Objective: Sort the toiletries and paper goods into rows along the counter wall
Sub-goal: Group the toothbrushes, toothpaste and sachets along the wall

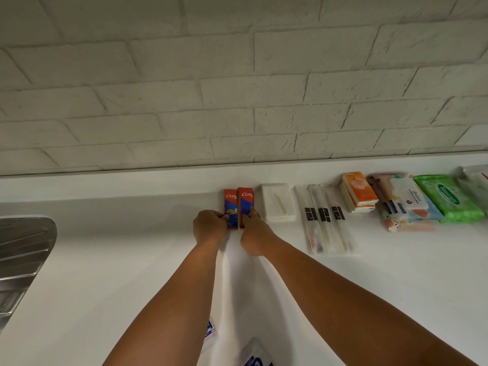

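Observation:
Two red toothpaste boxes lie side by side against the counter wall, the left toothpaste box (229, 200) and the right toothpaste box (246, 199). My left hand (210, 228) grips the near end of the left one. My right hand (254, 235) pinches the near end of the right one. To their right runs a row: a white packet (278, 203), several clear toothbrush sleeves (324, 220), an orange tissue pack stack (359, 192), patterned tissue packs (406, 207) and a green wet-wipes pack (449, 198).
A steel sink drainboard (23, 249) sits at the left edge. White packets with blue print (253, 355) lie near the counter's front edge between my forearms. A white brick wall (237, 88) rises behind the counter (118, 260).

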The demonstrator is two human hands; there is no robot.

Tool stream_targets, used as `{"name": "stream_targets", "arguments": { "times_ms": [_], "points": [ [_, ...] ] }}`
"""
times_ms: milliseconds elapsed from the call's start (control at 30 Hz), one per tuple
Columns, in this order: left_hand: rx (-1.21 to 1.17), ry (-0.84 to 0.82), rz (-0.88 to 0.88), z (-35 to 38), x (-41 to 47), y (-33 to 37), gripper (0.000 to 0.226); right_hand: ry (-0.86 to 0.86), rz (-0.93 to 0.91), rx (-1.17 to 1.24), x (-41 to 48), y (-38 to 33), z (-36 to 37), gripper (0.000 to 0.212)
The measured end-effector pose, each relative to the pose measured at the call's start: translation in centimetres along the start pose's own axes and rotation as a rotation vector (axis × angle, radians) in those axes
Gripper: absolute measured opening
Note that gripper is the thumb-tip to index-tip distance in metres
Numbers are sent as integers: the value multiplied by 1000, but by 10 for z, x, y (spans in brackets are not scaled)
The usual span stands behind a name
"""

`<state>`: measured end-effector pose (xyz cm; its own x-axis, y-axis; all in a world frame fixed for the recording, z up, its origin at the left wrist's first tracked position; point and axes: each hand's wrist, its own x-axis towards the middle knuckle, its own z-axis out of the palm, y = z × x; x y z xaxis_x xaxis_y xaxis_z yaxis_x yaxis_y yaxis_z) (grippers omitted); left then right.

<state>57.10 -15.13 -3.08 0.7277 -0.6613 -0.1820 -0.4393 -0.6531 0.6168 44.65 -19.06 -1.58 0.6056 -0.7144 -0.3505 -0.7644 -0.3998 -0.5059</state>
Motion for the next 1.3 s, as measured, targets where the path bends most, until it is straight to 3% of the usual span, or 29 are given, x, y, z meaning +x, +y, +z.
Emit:
{"name": "stream_targets", "arguments": {
  "times_ms": [533, 767, 1000, 1300],
  "points": [
    [-98, 41, 13, -4, -18, 4, 22, 62, -28, 134, -9, 7, -2, 65],
    [-93, 29, 255, -24, -68, -10, 23, 160, -149, 149, -58, -4, -21, 46],
    [-63, 7, 446, -44, -148, -37, 22, 99, -204, 29, -139, -3, -14, 34],
    [-17, -214, 557, -43, -216, -91, 20, 69, 26, -44, -218, 21, 53, 42]
  ]
}}
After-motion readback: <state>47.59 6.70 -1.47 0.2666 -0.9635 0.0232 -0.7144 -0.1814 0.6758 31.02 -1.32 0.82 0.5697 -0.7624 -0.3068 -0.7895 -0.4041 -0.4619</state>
